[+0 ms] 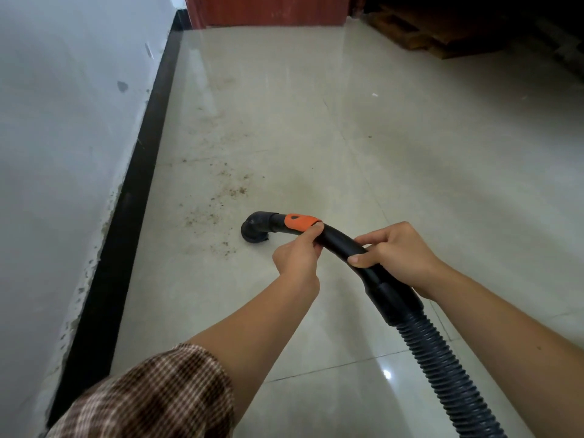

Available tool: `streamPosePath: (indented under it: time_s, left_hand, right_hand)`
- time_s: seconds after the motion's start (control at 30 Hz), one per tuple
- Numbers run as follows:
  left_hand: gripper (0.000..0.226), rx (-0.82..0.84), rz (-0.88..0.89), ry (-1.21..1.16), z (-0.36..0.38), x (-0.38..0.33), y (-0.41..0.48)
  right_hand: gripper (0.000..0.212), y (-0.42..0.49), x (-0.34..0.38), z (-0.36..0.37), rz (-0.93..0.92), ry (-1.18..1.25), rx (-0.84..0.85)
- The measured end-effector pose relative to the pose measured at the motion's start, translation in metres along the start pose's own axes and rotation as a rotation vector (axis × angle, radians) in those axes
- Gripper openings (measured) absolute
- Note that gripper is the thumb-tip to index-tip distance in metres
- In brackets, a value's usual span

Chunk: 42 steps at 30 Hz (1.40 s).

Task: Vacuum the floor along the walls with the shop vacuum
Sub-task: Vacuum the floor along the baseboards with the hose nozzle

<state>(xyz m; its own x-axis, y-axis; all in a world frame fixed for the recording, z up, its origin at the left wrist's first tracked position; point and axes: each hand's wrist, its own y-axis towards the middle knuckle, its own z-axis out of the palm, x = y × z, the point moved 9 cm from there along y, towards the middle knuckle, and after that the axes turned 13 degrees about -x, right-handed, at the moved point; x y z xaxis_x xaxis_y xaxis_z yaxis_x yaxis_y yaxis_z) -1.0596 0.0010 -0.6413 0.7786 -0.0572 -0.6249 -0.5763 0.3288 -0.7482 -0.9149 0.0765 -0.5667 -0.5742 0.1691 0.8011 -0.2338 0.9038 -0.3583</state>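
Observation:
Both hands hold the black curved handle tube [339, 240] of the shop vacuum. My left hand [297, 254] grips it just behind the orange slider [300, 222]. Further back, near the cuff, my right hand [396, 256] is curled round the tube. From the cuff a ribbed black hose [442, 358] runs off to the lower right. The round black nozzle [254, 230] at the front end points down at the tiled floor, beside a patch of brown dirt specks [215, 213]. The vacuum's body is out of view.
A white wall [63, 137] with a black baseboard [139, 172] runs along the left. A red-brown door [268, 9] closes the far end. Wooden pallets [420, 30] lie at the far right. Glossy beige tiles [410, 147] stretch to the right.

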Motion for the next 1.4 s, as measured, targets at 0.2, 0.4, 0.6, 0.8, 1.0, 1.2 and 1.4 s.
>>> streamPosePath:
  time_s: [0.2, 0.4, 0.6, 0.8, 1.0, 1.2, 1.4]
  left_hand:
    - [0.019, -0.049, -0.015, -0.014, -0.019, -0.006, -0.002]
    - [0.019, -0.102, -0.007, -0.014, -0.038, -0.01, -0.004]
    - [0.019, -0.116, 0.007, -0.029, -0.055, -0.018, -0.002]
    - [0.02, -0.117, 0.005, -0.029, -0.069, -0.026, 0.003]
    - [0.019, -0.133, 0.027, -0.053, -0.08, -0.04, 0.011]
    - [0.02, -0.164, 0.064, -0.077, -0.098, -0.059, 0.023]
    - [0.022, -0.207, 0.105, -0.115, -0.117, -0.076, 0.032]
  right_hand:
    - [0.036, -0.002, 0.002, 0.013, -0.001, -0.029, 0.042]
    - [0.025, -0.01, 0.008, 0.025, -0.032, -0.042, 0.104]
    - [0.022, -0.017, 0.014, 0.041, -0.057, -0.049, 0.143]
    - [0.023, -0.022, 0.017, 0.058, -0.072, -0.066, 0.178]
    - [0.023, -0.022, 0.027, 0.077, -0.104, -0.046, 0.193]
    - [0.024, -0.021, 0.04, 0.105, -0.156, -0.043, 0.219]
    - [0.02, -0.022, 0.049, 0.132, -0.201, -0.051, 0.252]
